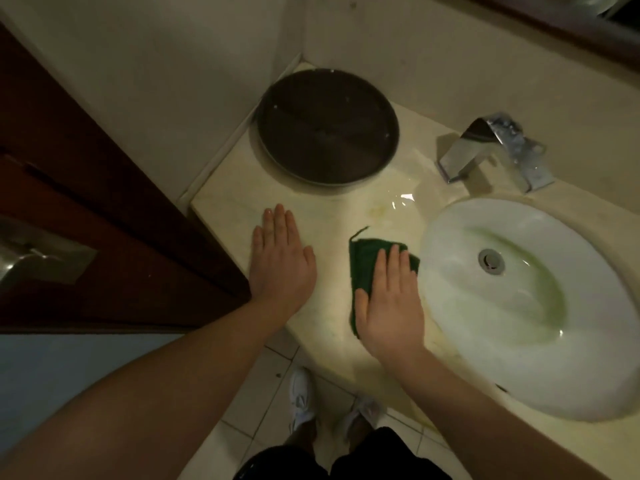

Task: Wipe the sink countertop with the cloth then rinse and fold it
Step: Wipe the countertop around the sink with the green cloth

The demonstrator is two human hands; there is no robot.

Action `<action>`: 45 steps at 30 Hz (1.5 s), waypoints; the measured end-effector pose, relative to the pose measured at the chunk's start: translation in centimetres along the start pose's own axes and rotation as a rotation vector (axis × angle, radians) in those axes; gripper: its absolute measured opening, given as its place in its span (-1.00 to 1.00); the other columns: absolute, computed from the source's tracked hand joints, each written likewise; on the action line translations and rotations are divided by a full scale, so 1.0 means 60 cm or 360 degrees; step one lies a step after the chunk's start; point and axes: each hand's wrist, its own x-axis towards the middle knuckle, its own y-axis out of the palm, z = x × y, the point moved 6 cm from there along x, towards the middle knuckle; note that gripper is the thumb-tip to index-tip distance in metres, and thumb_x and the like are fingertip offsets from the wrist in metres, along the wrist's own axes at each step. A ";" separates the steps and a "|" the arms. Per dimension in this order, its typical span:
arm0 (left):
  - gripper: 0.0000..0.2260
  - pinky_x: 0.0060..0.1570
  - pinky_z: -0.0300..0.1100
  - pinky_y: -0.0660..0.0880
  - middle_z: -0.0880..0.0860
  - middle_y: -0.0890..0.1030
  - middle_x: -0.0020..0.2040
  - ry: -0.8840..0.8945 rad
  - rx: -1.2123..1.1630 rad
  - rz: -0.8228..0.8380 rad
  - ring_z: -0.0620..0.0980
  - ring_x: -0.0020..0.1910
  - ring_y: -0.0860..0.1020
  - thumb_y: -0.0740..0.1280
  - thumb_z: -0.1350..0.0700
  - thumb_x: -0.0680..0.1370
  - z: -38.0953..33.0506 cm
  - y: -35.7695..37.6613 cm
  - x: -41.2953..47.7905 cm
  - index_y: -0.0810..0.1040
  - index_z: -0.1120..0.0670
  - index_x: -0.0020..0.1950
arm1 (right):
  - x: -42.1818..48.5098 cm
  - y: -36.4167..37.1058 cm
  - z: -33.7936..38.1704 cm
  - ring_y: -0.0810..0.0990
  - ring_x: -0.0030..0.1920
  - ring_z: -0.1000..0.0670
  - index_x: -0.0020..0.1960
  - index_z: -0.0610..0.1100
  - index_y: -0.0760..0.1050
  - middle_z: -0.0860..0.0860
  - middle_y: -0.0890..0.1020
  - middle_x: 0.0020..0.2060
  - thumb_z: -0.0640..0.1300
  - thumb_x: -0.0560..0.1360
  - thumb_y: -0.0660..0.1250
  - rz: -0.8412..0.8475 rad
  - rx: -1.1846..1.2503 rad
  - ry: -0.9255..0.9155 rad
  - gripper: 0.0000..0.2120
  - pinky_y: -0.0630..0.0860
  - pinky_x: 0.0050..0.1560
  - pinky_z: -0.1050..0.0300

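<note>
R hand (388, 303) is pressing flat, fingers released, on green cloth (363, 258) near countertop (332, 216) front edge. L hand (280, 261) is lying flat, w/ bare room left of sink (450, 271).

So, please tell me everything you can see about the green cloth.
The green cloth is dark green and looks like soft terry or microfibre. It lies flat on the pale stone countertop, folded or bunched into a rough rectangle, with a thin corner sticking up at its far left. The right hand presses flat on it, palm down, covering most of it. It sits just left of the white sink basin. The left hand does not touch it.
</note>
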 end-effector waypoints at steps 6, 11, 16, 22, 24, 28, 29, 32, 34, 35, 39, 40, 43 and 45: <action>-0.36 0.52 0.07 0.00 0.20 -0.01 0.59 -0.0001 -0.0010 -0.0025 0.14 0.57 -0.05 -0.17 -0.06 0.55 0.004 0.003 0.001 -0.04 0.24 0.57 | 0.155 -0.011 0.065 -0.11 0.56 -0.17 0.58 -0.15 -0.06 -0.19 -0.03 0.57 0.08 0.59 -0.05 0.0032 0.0016 -0.0161 -0.38 -0.14 0.54 -0.08; -0.37 0.52 0.04 -0.03 0.18 0.00 0.59 -0.0021 -0.0034 -0.0056 0.12 0.57 -0.04 -0.22 -0.05 0.54 0.009 -0.005 0.015 -0.03 0.22 0.57 | 0.173 -0.015 0.105 -0.13 0.56 -0.15 0.58 -0.05 -0.02 -0.15 -0.03 0.57 0.11 0.59 -0.04 0.0066 -0.0029 -0.0437 -0.40 -0.14 0.53 -0.08; -0.41 0.53 0.04 -0.05 0.14 -0.01 0.60 -0.0065 -0.0116 -0.0029 0.08 0.57 -0.06 -0.16 -0.04 0.58 0.013 -0.001 0.012 -0.03 0.19 0.57 | 0.016 0.003 0.100 -0.14 0.57 -0.12 0.58 -0.06 0.01 -0.14 -0.01 0.57 0.08 0.58 0.02 0.0173 0.0031 -0.0601 -0.39 -0.06 0.54 -0.10; -0.40 0.52 0.05 -0.03 0.15 0.00 0.59 -0.0045 -0.0124 -0.0034 0.10 0.57 -0.04 -0.14 -0.06 0.58 0.018 -0.005 0.011 -0.03 0.20 0.57 | -0.098 0.016 0.059 -0.16 0.56 -0.09 0.58 -0.06 -0.05 -0.10 -0.05 0.57 0.11 0.58 0.01 0.0224 -0.0081 -0.0513 -0.37 -0.10 0.54 -0.05; -0.40 0.52 0.05 -0.03 0.16 0.00 0.59 -0.0035 -0.0096 -0.0022 0.11 0.57 -0.04 -0.11 -0.05 0.59 0.014 -0.001 0.005 -0.03 0.21 0.57 | -0.093 0.008 0.003 -0.15 0.56 -0.10 0.58 -0.07 -0.08 -0.11 -0.07 0.56 0.11 0.59 -0.02 0.0192 -0.0135 -0.0382 -0.37 -0.06 0.55 -0.09; -0.40 0.53 0.05 -0.04 0.15 -0.03 0.60 -0.0041 -0.0071 0.0015 0.11 0.57 -0.06 -0.10 -0.05 0.59 0.008 0.004 0.001 -0.05 0.20 0.57 | -0.049 -0.012 -0.075 -0.03 0.55 -0.21 0.57 -0.20 -0.02 -0.24 0.03 0.55 0.04 0.59 -0.04 0.0035 -0.0065 0.0163 -0.39 0.05 0.52 -0.17; -0.40 0.53 0.05 -0.04 0.15 -0.03 0.60 -0.0046 -0.0065 0.0013 0.11 0.57 -0.06 -0.09 -0.05 0.59 0.010 0.004 0.001 -0.05 0.21 0.57 | -0.047 -0.014 -0.061 -0.01 0.55 -0.23 0.56 -0.22 0.00 -0.27 0.05 0.54 0.04 0.58 -0.03 0.0016 -0.0036 0.0212 -0.38 0.05 0.52 -0.18; -0.40 0.52 0.06 -0.02 0.17 -0.01 0.59 -0.0055 -0.0040 0.0006 0.12 0.57 -0.04 -0.08 -0.03 0.58 0.021 0.002 0.001 -0.04 0.23 0.57 | -0.063 -0.002 0.044 -0.02 0.55 -0.23 0.55 -0.24 0.04 -0.26 0.05 0.54 0.05 0.56 0.01 0.0040 -0.0025 -0.0107 -0.36 -0.03 0.54 -0.16; -0.40 0.52 0.06 -0.01 0.17 -0.01 0.59 -0.0053 -0.0044 -0.0015 0.12 0.57 -0.04 -0.09 -0.03 0.58 0.023 0.001 0.002 -0.04 0.23 0.57 | -0.081 0.011 0.099 -0.07 0.56 -0.16 0.56 -0.18 0.03 -0.19 0.03 0.56 0.08 0.55 0.05 0.0110 0.0034 -0.0383 -0.34 -0.08 0.54 -0.09; -0.40 0.52 0.06 -0.01 0.17 -0.01 0.59 -0.0051 -0.0048 -0.0018 0.12 0.57 -0.04 -0.11 -0.03 0.57 0.021 0.001 0.002 -0.05 0.23 0.57 | -0.083 0.013 0.102 -0.09 0.57 -0.13 0.57 -0.15 0.03 -0.16 0.02 0.56 0.08 0.55 0.07 0.0130 0.0055 -0.0445 -0.34 -0.08 0.54 -0.06; -0.39 0.52 0.07 -0.01 0.17 0.00 0.59 -0.0031 -0.0059 -0.0008 0.12 0.57 -0.04 -0.10 -0.03 0.57 0.007 0.003 -0.003 -0.04 0.22 0.57 | -0.087 0.003 0.003 -0.11 0.57 -0.12 0.57 -0.16 -0.04 -0.15 -0.02 0.56 0.08 0.58 0.00 0.0113 -0.0046 -0.0229 -0.36 -0.06 0.55 -0.09; -0.39 0.52 0.06 -0.02 0.17 -0.01 0.59 -0.0031 -0.0060 -0.0005 0.12 0.57 -0.05 -0.10 -0.03 0.57 0.005 0.003 -0.001 -0.04 0.22 0.57 | -0.082 -0.004 -0.025 -0.10 0.57 -0.14 0.57 -0.18 -0.05 -0.17 -0.01 0.56 0.07 0.59 -0.01 0.0071 -0.0062 -0.0109 -0.36 -0.06 0.55 -0.10; -0.39 0.52 0.06 -0.03 0.17 -0.01 0.59 -0.0044 -0.0058 0.0006 0.12 0.57 -0.05 -0.08 -0.04 0.57 0.001 0.004 0.001 -0.04 0.22 0.57 | -0.051 -0.009 -0.055 -0.06 0.56 -0.18 0.56 -0.24 -0.04 -0.22 0.01 0.55 0.05 0.59 -0.02 0.0045 -0.0068 0.0047 -0.36 -0.07 0.54 -0.08; -0.39 0.52 0.06 -0.02 0.17 -0.01 0.59 -0.0026 -0.0056 0.0019 0.12 0.57 -0.05 -0.06 -0.04 0.58 -0.005 0.005 -0.003 -0.04 0.22 0.57 | -0.019 -0.012 -0.053 -0.06 0.56 -0.20 0.56 -0.25 -0.05 -0.23 0.01 0.55 0.04 0.58 -0.03 0.0028 -0.0019 0.0106 -0.36 -0.08 0.54 -0.09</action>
